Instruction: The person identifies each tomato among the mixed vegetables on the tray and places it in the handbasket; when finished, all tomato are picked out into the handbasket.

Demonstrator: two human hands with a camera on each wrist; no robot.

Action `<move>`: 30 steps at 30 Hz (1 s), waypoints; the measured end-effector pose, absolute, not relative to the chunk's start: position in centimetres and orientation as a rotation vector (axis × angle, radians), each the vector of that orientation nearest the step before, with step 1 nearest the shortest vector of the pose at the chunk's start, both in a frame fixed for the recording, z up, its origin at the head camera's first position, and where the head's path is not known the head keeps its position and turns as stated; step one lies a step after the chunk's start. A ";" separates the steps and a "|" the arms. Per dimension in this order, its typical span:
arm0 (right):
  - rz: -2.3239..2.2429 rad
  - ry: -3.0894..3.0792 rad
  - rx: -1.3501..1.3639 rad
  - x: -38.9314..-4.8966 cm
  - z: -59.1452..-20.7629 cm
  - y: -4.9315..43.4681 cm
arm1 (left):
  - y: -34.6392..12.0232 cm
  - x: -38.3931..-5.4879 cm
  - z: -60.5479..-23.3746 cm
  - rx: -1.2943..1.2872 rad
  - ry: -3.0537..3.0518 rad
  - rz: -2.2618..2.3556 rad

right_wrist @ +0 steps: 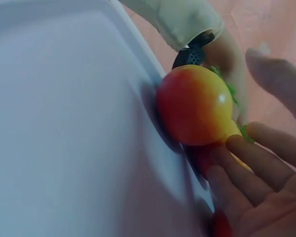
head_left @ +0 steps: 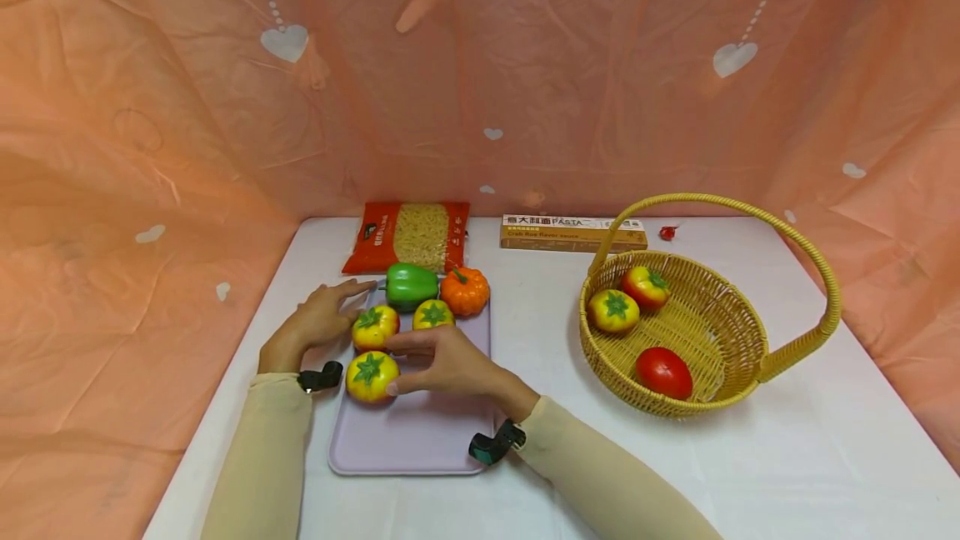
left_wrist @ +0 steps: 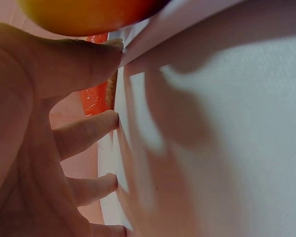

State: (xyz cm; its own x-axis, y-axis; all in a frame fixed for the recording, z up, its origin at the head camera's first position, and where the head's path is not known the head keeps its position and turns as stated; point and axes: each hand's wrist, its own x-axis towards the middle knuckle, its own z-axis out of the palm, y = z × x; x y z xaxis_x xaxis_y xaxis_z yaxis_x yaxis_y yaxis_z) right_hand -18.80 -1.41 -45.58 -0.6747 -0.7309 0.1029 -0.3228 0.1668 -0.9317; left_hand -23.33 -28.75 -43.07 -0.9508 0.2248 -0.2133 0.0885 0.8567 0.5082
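Loosely, the right hand (head_left: 459, 362) arches over the lilac tray (head_left: 411, 447).

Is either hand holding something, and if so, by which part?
Nothing appears held. The right hand is beside the front yellow-red fruit; whether it touches cannot be told. The left hand is at the tray's left edge.

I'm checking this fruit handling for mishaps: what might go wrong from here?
The front yellow-red fruit is round, with the right grip close against its side; a nudge might roll it across the tray.
The fruit just behind it sits close, so it could get bumped too.
The left grip is by the tray's left edge; pressing there might shift it.
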 end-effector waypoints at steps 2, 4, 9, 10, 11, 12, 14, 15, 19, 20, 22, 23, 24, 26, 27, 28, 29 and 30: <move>-1.505 2.087 -1.012 -18.8 -45.7 -1.7 | -28.8 -23.3 -43.1 0.247 2.773 0.735; -1.489 2.093 -1.012 -18.8 -45.8 -2.0 | -28.8 -23.4 -43.1 0.245 2.772 0.736; -1.429 2.123 -1.015 -18.5 -45.8 -2.4 | -28.8 -23.4 -43.2 0.241 2.768 0.743; -1.419 2.132 -1.018 -18.5 -45.8 -2.5 | -28.8 -23.4 -43.2 0.246 2.772 0.742; -1.407 2.145 -1.024 -18.4 -45.9 -2.7 | -28.8 -23.4 -43.2 0.253 2.778 0.741; -1.395 2.155 -1.027 -18.4 -45.9 -2.8 | -28.9 -23.4 -43.3 0.254 2.780 0.741; -1.382 2.163 -1.037 -18.2 -46.0 -3.0 | -28.9 -23.4 -43.3 0.259 2.787 0.738; -1.382 2.161 -1.039 -18.1 -46.1 -3.2 | -28.9 -23.4 -43.3 0.259 2.790 0.737; -1.369 2.160 -1.063 -17.9 -46.4 -3.4 | -28.9 -23.4 -43.5 0.241 2.784 0.746; -1.362 2.164 -1.073 -17.9 -46.4 -3.4 | -28.9 -23.4 -43.5 0.235 2.780 0.746; -1.362 2.154 -1.076 -17.9 -46.4 -3.2 | -28.9 -23.4 -43.6 0.222 2.770 0.748; -1.374 2.130 -1.069 -17.8 -46.4 -3.1 | -28.9 -23.5 -43.6 0.213 2.764 0.749; -1.394 2.097 -1.053 -17.8 -46.3 -2.9 | -28.8 -23.5 -43.6 0.206 2.759 0.748; -1.444 2.018 -1.012 -17.7 -46.0 -2.4 | -28.8 -23.5 -43.6 0.197 2.754 0.738; -1.472 1.975 -0.987 -17.7 -45.9 -2.1 | -28.8 -23.6 -43.6 0.194 2.752 0.734; -1.496 1.937 -0.965 -17.7 -45.6 -1.8 | -28.8 -23.6 -43.5 0.192 2.751 0.730; -1.518 1.902 -0.951 -17.6 -45.4 -1.4 | -28.8 -23.5 -43.5 0.189 2.751 0.731; -1.533 1.880 -0.942 -17.6 -45.2 -0.9 | -28.8 -23.5 -43.4 0.196 2.756 0.729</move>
